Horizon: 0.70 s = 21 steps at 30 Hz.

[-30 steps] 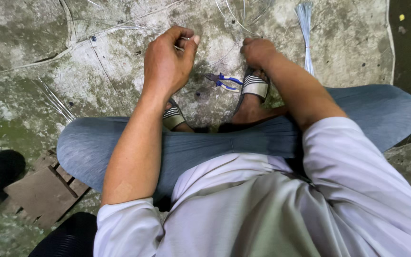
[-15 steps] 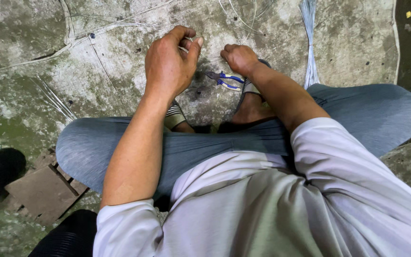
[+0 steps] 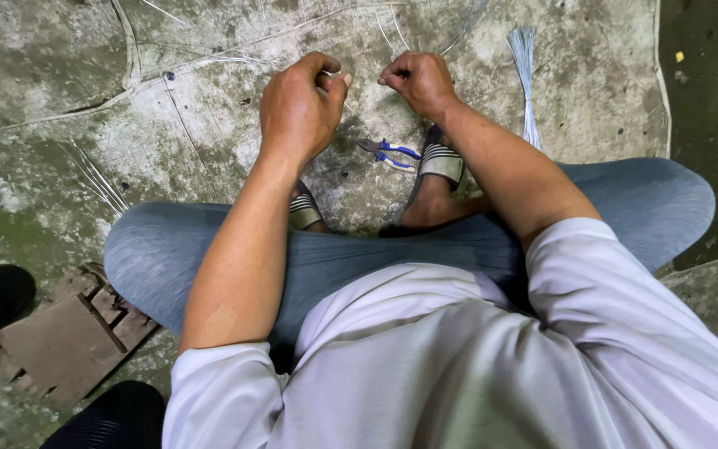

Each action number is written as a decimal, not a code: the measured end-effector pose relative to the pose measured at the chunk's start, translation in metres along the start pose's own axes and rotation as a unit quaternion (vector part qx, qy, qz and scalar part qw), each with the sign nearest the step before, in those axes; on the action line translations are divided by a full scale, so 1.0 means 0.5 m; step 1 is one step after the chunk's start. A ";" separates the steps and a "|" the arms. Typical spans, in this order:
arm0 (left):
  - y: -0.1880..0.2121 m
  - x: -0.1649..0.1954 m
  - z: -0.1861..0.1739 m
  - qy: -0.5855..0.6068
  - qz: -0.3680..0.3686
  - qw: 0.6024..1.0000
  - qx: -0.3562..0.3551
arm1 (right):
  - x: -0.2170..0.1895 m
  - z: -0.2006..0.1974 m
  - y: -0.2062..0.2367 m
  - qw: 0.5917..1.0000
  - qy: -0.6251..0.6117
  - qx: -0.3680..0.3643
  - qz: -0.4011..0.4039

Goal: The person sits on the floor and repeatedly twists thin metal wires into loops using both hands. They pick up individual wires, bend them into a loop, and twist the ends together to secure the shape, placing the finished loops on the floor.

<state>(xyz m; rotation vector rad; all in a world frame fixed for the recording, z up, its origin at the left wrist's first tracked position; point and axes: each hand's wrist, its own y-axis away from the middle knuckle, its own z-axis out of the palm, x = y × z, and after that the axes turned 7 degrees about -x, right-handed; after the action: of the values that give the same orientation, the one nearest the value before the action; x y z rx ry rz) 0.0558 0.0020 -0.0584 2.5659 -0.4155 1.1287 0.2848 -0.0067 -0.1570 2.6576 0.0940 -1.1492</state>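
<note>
My left hand [image 3: 299, 108] is curled nearly shut at about 11 o'clock from my knees, thumb and forefinger pinched on a thin grey wire [image 3: 349, 93]. My right hand [image 3: 420, 81], at 12 o'clock, is closed the same way, fingertips nipped together on what looks like the same strand, though the bit between my hands is almost too fine to make out. I'd judge this wire light, springy and stiff enough to whip back, slick under bare skin, with ends that prick, so I'd grip it close to the working spot. Blue-handled pliers [image 3: 390, 153] lie on the stained concrete floor [image 3: 60, 75] just below my hands, beside my striped sandal [image 3: 444, 160]. A bundle of cut wires [image 3: 525, 66] sits at 1 o'clock, loose strands [image 3: 93, 170] at 9 o'clock
</note>
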 end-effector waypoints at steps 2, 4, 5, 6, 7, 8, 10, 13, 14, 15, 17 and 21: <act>-0.006 -0.013 0.009 0.009 -0.032 0.999 -0.023 | -0.001 -0.006 0.002 1.000 -0.002 0.000 -0.018; -0.016 -0.027 0.017 0.004 -0.032 0.999 -0.016 | -0.004 -0.015 0.009 0.998 0.007 0.003 -0.057; -0.018 -0.034 0.023 0.001 -0.031 0.999 -0.013 | -0.007 -0.019 0.012 0.998 0.006 0.008 -0.068; -0.019 -0.040 0.031 0.000 -0.030 1.000 -0.008 | -0.009 -0.024 0.015 0.997 0.005 0.013 -0.078; -0.021 -0.046 0.039 -0.001 -0.027 1.000 -0.003 | -0.012 -0.029 0.017 0.996 0.005 0.018 -0.089; -0.024 -0.051 0.048 -0.002 -0.024 1.000 0.003 | -0.015 -0.035 0.018 0.997 0.013 0.024 -0.075; -0.032 -0.058 0.071 0.007 -0.019 1.000 0.008 | -0.024 -0.042 0.024 0.998 0.027 0.036 -0.044; -0.042 -0.062 0.114 0.053 -0.025 0.998 0.018 | -0.041 -0.038 0.030 0.992 0.025 0.084 -0.092; -0.044 -0.062 0.128 0.074 -0.030 0.997 0.022 | -0.048 -0.035 0.034 0.988 0.030 0.094 -0.115; -0.046 -0.063 0.142 0.098 -0.017 0.995 0.031 | -0.054 -0.030 0.039 0.985 0.034 0.104 -0.137; -0.052 -0.063 0.164 0.145 0.011 0.988 0.050 | -0.070 -0.015 0.048 0.980 0.041 0.118 -0.153; -0.054 -0.072 0.188 0.276 -0.047 0.960 0.008 | -0.092 -0.003 0.069 0.988 0.023 0.111 -0.108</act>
<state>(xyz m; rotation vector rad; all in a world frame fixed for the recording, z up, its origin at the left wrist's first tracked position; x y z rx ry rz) 0.1049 -0.0049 -0.1502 2.1223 -0.1439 1.7309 0.2595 -0.0382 -0.1161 2.9307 0.2835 -1.2273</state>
